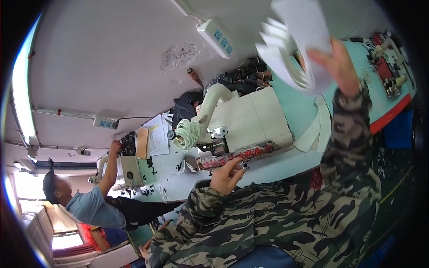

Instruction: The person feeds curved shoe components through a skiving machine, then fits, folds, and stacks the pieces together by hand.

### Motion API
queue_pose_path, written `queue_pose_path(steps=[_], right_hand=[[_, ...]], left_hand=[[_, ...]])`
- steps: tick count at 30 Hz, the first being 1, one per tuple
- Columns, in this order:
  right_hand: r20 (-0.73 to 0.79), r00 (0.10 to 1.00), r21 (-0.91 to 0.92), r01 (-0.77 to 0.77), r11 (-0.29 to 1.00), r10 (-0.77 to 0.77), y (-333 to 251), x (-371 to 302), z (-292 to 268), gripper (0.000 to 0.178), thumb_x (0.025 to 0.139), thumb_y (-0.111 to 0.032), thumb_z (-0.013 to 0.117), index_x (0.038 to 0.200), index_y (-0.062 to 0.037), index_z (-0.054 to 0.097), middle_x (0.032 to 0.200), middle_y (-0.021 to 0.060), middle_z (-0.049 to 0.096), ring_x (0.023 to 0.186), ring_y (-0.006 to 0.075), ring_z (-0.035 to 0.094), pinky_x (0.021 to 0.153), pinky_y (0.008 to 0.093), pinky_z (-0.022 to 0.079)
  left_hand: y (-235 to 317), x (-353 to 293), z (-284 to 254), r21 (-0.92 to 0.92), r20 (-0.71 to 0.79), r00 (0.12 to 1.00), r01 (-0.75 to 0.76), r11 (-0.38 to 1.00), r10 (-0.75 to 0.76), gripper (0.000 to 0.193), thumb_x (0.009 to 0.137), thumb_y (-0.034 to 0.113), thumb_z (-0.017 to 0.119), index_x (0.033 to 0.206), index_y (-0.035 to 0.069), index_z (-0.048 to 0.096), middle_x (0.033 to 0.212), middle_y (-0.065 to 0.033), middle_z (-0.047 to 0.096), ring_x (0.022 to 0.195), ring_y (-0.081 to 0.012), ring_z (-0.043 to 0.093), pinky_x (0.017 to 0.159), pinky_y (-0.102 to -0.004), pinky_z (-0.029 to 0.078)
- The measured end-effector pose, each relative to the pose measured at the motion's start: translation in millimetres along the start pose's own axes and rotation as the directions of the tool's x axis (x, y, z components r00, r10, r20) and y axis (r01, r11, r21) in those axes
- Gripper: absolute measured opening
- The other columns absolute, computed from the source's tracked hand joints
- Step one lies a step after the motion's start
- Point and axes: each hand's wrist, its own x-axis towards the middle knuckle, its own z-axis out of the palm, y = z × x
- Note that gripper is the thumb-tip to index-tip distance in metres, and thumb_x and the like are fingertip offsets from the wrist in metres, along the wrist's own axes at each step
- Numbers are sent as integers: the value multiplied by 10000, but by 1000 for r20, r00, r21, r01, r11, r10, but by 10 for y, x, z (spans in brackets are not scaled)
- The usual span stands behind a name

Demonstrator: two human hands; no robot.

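My right hand (336,67) is raised at the upper right. It grips a stack of white sheets (308,31), curved over in a bend, with the loose ends fanned out and blurred. My left hand (225,176) is low in front of a cream machine (250,116), which looks like a sewing or leather-working machine. Its fingers are stretched toward the machine's worn red and black front edge (241,154), thumb apart, with nothing visible in them. A coil of pale green cord (187,135) hangs at the machine's head.
White curved pieces (315,129) lie on the green table (286,89), right of the machine. Dark pieces (241,78) are heaped behind it. Another machine (389,67) stands far right. At left, a person (96,207) works at a similar machine (127,172). A power strip (215,38) is on the wall.
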Motion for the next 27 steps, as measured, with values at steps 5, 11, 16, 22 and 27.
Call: queue_pose_path(steps=[5, 11, 16, 22, 27], right_hand=[[264, 921, -385, -172, 907, 287, -359, -1116, 1038, 364, 764, -190, 634, 1063, -7, 533, 830, 142, 630, 719, 247, 628, 673, 329, 484], [346, 892, -299, -189, 935, 291, 44, -1597, 2427, 482, 739, -196, 617, 1143, -16, 427, 843, 227, 603, 791, 413, 581, 682, 440, 468], [410, 869, -241, -191, 952, 278, 119, -1478, 3390, 490, 738, -195, 603, 1151, -8, 416, 865, 243, 595, 798, 404, 587, 688, 448, 466], [388, 879, -361, -133, 923, 278, 345, -1580, 4234, 352, 790, -226, 597, 1030, 24, 535, 850, 210, 621, 785, 339, 619, 716, 383, 472], [314, 867, -32, -398, 917, 387, 399, -1634, 4070, 387, 807, -229, 607, 1086, 33, 554, 853, 136, 635, 753, 162, 601, 718, 295, 462]], left_hand=[[612, 78, -139, 147, -114, 795, -579, 802, 595, 383, 754, 50, 683, 1107, -6, 545, 855, -119, 619, 701, -168, 630, 614, -257, 508], [-114, -199, -522, 369, -106, 797, -524, 768, 595, 180, 689, 40, 704, 824, 23, 585, 719, -76, 557, 613, -198, 589, 530, -303, 470], [-732, -391, -1169, 319, -249, 820, -434, 843, 516, 132, 669, 66, 667, 732, 36, 555, 640, -77, 537, 517, -193, 540, 483, -297, 438], [-2157, 337, -1723, 259, -573, 799, -38, 965, 185, 134, 686, 128, 646, 686, 17, 572, 545, -92, 539, 500, -136, 516, 483, -294, 412], [-2186, 501, -1658, -109, -349, 936, -1, 994, -37, 102, 703, 98, 628, 709, -3, 620, 576, -36, 580, 494, -97, 519, 470, -250, 416]])
